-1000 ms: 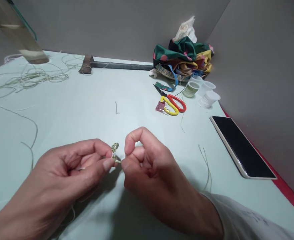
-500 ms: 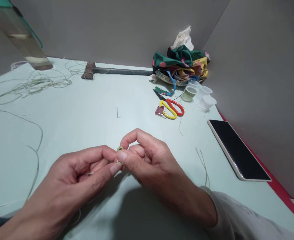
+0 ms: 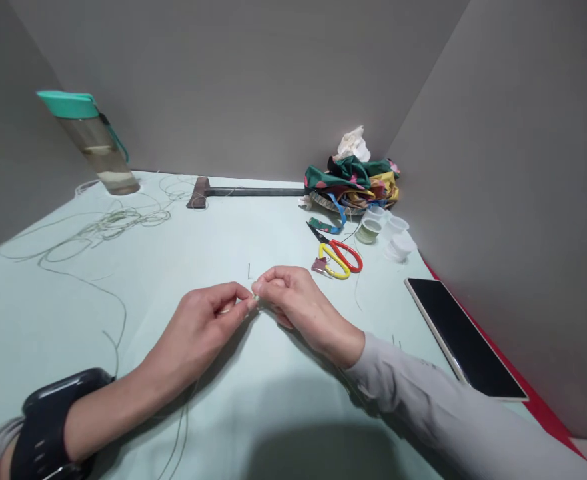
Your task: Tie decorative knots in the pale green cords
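Note:
Both hands meet over the middle of the table, pinching a small green knotted cord piece (image 3: 256,298). My left hand (image 3: 213,319) grips its left side between thumb and forefinger. My right hand (image 3: 298,303) holds the other side, thumb on top; its fingers hide most of the piece. Just beyond the fingertips, a thin nail (image 3: 248,271) stands upright on the table. Below my left wrist hang loose strands of thin cord (image 3: 180,427).
A tangle of green cord (image 3: 116,223) lies left, near a water bottle (image 3: 100,150). A hammer (image 3: 200,192) rests along the back. Scissors (image 3: 343,259), thread spools (image 3: 369,231), bundled patterned cloth (image 3: 353,177) and a phone (image 3: 466,337) are on the right.
The view has tilted up and drawn back, so the bottle's lid and the watch on my left wrist now show. My hands still pinch the cord piece and now cover more of it.

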A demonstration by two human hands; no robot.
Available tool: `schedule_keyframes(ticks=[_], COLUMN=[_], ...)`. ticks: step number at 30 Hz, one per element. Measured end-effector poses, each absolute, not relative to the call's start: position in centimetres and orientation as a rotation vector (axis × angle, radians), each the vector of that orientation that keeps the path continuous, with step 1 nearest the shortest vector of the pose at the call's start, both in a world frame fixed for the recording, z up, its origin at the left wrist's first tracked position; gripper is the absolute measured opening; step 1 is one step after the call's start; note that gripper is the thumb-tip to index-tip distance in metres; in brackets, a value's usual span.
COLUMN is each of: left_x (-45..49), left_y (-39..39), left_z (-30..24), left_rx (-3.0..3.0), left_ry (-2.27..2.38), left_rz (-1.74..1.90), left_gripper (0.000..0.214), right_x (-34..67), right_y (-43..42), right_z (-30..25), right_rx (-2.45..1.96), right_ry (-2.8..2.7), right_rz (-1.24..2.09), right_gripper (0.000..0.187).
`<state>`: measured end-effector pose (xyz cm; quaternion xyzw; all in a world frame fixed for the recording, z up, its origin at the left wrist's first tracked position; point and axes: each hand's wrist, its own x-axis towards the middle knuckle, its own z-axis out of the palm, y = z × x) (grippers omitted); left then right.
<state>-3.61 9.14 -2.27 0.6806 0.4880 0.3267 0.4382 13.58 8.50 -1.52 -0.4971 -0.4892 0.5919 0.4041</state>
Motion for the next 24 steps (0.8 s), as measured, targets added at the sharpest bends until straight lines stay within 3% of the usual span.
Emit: schedule_keyframes(ticks=[17, 24], left_x=[-4.4, -4.4], left_y=[12.8, 13.4], left_z=[-3.6, -3.5], left_rx=[1.604, 1.627], left_ry=[1.270, 1.298], left_rz=[0.722, 0.654], left_gripper=[0.045, 0.037], right_x=[12.3, 12.2], right_y=[12.2, 12.7], right_z=[-2.4, -2.8], right_rx=[-1.370, -1.401], right_ry=[-1.405, -1.429], right_rz=[1.117, 1.063], right_gripper=[0.019, 0.013])
